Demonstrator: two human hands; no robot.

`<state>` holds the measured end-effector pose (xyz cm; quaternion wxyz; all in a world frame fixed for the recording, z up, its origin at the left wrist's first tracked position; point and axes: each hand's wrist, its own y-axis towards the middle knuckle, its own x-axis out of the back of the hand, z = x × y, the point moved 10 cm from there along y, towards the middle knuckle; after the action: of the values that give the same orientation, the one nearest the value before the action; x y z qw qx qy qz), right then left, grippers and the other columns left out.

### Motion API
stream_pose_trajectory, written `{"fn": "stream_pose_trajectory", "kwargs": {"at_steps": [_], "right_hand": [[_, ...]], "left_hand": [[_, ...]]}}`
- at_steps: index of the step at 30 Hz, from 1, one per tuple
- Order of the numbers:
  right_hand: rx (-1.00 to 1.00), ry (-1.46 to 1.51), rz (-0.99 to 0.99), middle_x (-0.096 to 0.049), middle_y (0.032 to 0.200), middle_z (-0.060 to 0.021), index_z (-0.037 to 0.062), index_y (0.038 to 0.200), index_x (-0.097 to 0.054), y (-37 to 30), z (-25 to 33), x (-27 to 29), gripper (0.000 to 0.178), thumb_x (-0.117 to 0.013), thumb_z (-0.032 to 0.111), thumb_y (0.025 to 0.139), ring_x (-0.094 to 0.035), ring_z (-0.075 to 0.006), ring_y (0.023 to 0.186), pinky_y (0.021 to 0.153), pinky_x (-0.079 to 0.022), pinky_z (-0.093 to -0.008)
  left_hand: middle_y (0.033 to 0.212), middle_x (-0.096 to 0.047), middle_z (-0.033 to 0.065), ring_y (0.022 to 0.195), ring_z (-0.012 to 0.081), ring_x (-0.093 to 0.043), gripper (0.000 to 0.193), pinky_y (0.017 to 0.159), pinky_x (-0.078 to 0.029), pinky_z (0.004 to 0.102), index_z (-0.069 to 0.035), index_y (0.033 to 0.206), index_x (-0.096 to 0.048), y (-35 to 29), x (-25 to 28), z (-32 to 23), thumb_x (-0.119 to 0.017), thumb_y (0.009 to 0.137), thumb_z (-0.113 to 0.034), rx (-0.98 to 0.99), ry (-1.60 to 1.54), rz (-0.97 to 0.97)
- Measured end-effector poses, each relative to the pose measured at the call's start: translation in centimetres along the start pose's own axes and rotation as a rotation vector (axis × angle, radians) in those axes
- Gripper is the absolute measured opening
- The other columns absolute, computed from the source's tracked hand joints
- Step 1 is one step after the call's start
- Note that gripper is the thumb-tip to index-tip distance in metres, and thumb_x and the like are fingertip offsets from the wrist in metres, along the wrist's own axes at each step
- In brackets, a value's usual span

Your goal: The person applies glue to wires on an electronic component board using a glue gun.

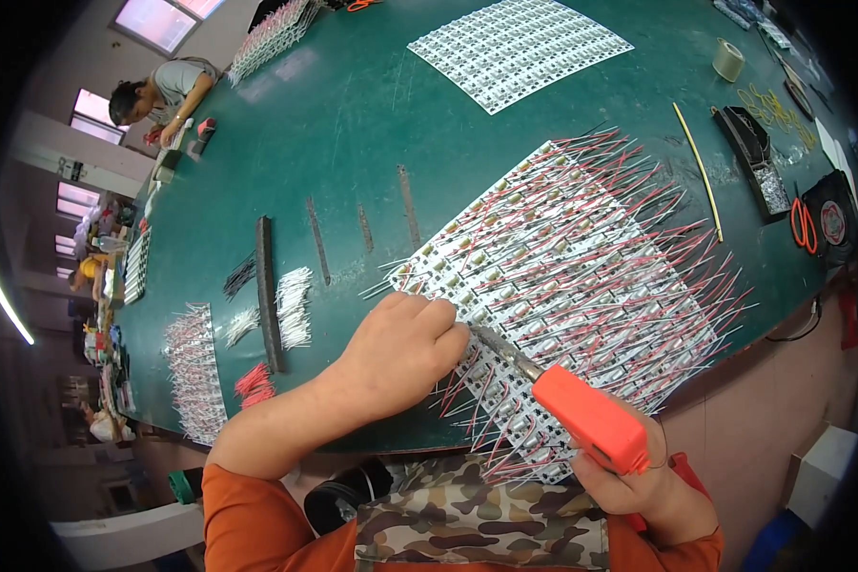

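Wires (660, 229) are crowding a circuit board (440, 276) at the table's (305, 143) near edge. The right hand (653, 491) is gripping a soldering iron (591, 415) over it; the left hand (405, 341) is showing curled fingers, its grasp hidden. Scissors (804, 227) are lying by the right edge.

Thin yellow rod (698, 172): lay on the green-topped table (334, 133).
Orange-handled scissors (804, 227): lay right of the rod.
White tube lamp (8, 299): glowed far left.
White rectangular box (822, 469): sat lower right.
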<state>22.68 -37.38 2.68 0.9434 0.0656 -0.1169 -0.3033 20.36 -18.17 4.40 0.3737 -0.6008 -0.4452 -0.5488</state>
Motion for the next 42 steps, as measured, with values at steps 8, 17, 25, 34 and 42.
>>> {"fn": "stream_pose_trajectory", "kwargs": {"at_steps": [8,17,25,34,42], "right_hand": [[0.000,-0.017,-0.006,-0.069,0.112,-0.0217,-0.0136,0.136,-0.047,-0.6,-0.3,0.2,0.065,-0.077,0.002,0.080,-0.073,-0.0258,0.090,0.082,-0.056,-0.0326],[0.017,-0.054,-0.036,-0.066,0.120,-0.0271,-0.0147,0.134,-0.046,-1.6,-0.2,0.9,0.062,-0.076,0.005,0.083,-0.073,-0.0313,0.097,0.084,-0.056,-0.0351],[0.025,-0.042,-0.048,-0.066,0.120,-0.0269,-0.0154,0.134,-0.046,-2.1,-0.4,1.2,0.062,-0.074,0.006,0.084,-0.072,-0.0313,0.098,0.086,-0.056,-0.0359],[-0.086,0.100,-0.101,-0.067,0.111,-0.0186,-0.0088,0.130,-0.055,-2.9,-0.8,2.1,0.050,-0.072,0.006,0.085,-0.067,-0.0187,0.084,0.075,-0.053,-0.0302],[-0.107,0.102,-0.082,-0.071,0.109,-0.0177,-0.0080,0.128,-0.058,-3.3,-0.8,2.3,0.041,-0.063,0.004,0.090,-0.065,-0.0134,0.078,0.078,-0.054,-0.0307]], "left_hand": [[0.082,-0.055,0.0075,0.077,0.0267,-0.060,0.009,0.071,-0.047,0.0409,-0.006,0.081,-0.060,0.1,0.0,0.0,-0.060,0.078,-0.014,-0.005,-0.001,0.008],[0.081,-0.054,0.0073,0.076,0.0262,-0.059,0.008,0.070,-0.047,0.0406,-0.007,0.081,-0.059,0.3,0.1,-0.3,-0.059,0.077,-0.014,-0.016,0.006,0.007],[0.082,-0.055,0.0080,0.077,0.0275,-0.060,0.008,0.070,-0.047,0.0414,-0.007,0.080,-0.059,0.3,0.1,-0.3,-0.060,0.077,-0.014,0.002,0.023,0.023],[0.086,-0.062,0.0103,0.077,0.0313,-0.062,0.017,0.066,-0.050,0.0404,-0.005,0.094,-0.069,-2.2,6.3,4.6,-0.069,0.079,0.001,0.290,-0.109,-0.328],[0.084,-0.061,0.0092,0.073,0.0251,-0.064,0.018,0.061,-0.051,0.0339,-0.004,0.097,-0.069,-2.3,7.4,3.9,-0.073,0.081,0.005,0.271,-0.230,-0.415]]}}
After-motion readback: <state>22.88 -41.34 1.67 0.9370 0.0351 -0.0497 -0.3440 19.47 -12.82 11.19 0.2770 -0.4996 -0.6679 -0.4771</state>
